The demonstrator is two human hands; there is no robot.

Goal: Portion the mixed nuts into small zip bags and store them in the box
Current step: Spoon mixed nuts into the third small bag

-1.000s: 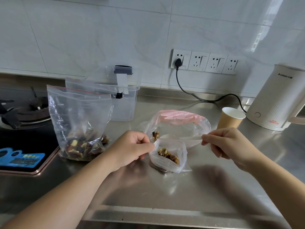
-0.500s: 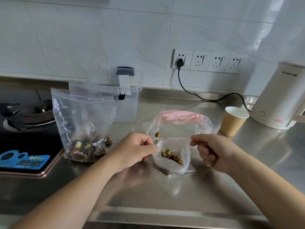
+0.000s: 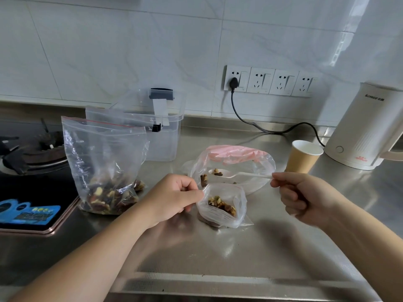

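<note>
A small zip bag (image 3: 222, 209) with some mixed nuts inside stands open on the steel counter. My left hand (image 3: 172, 196) pinches its left rim. My right hand (image 3: 302, 196) grips the handle of a white plastic spoon (image 3: 235, 175), whose bowl carries a few nuts just above and behind the small bag. Behind it lies a bag with a pink top (image 3: 235, 159) holding a few nuts. A large zip bag (image 3: 102, 164) of mixed nuts stands to the left. The clear plastic box (image 3: 165, 138) with its lid raised stands behind that.
A brown paper cup (image 3: 302, 159) stands right of the pink-topped bag. A white kettle (image 3: 366, 129) sits at the far right, its black cord running to the wall sockets (image 3: 269, 81). A gas hob (image 3: 28, 171) fills the left. The counter's front edge (image 3: 218, 282) is near.
My right hand drew back to the right, and the spoon with a few nuts now shows above the small bag. My left hand kept its pinch on the bag's rim.
</note>
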